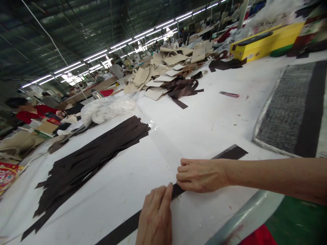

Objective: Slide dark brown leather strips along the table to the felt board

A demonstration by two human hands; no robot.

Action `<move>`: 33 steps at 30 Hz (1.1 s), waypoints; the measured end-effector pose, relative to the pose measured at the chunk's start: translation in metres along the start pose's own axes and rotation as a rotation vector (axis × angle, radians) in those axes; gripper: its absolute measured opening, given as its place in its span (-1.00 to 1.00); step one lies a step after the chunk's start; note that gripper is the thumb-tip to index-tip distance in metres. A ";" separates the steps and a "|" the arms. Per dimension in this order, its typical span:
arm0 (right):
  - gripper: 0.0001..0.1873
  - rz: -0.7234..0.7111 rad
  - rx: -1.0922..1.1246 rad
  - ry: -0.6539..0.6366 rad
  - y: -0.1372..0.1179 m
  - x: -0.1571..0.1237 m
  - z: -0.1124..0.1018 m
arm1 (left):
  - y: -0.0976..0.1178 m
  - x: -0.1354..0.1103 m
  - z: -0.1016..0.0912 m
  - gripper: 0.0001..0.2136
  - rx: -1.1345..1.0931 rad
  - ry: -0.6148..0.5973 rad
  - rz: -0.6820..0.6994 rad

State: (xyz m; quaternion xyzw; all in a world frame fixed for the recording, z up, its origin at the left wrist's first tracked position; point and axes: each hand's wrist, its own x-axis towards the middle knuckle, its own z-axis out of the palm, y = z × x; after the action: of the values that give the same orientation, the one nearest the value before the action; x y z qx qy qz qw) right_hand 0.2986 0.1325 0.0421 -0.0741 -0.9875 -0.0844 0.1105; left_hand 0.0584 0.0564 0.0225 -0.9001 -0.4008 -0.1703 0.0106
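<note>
Surface: white table [212, 119], factory hall.
Left hand [154, 217]: flat, pressing one dark strip [230, 153].
Right hand [201, 175]: pinching the same strip.
Left of hands: one strip pile [84, 166].

dark brown strips [87, 163] lay fanned across the left middle of the white table [204, 122], with a crumpled plastic bag [107, 109] just above them. beige cut pieces [153, 73] were heaped at upper centre, a pink knife [229, 94] lay to their right, and a yellow box [265, 42] and grey mat [286, 109] sat at the right.
</note>
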 end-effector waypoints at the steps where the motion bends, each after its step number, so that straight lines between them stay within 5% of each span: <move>1: -0.82 0.002 0.000 -0.004 0.000 0.000 0.000 | 0.004 0.004 0.003 -0.53 -0.007 -0.034 0.014; 12: -0.86 0.041 -0.025 -0.066 0.008 -0.033 -0.007 | 0.003 0.008 0.020 -0.47 0.076 -0.160 0.085; 23: -0.84 0.084 -0.047 -0.086 0.014 -0.069 -0.019 | 0.015 0.022 0.023 -0.35 0.248 -0.059 0.052; 33: -0.91 0.243 0.107 -0.080 0.013 -0.072 -0.020 | 0.024 0.052 0.032 -0.59 -0.245 -0.031 -0.031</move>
State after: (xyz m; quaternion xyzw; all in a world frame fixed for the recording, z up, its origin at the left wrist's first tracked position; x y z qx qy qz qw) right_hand 0.3747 0.1321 0.0468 -0.1905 -0.9779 -0.0143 0.0845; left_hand 0.1176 0.0828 0.0115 -0.8908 -0.3910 -0.2044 -0.1084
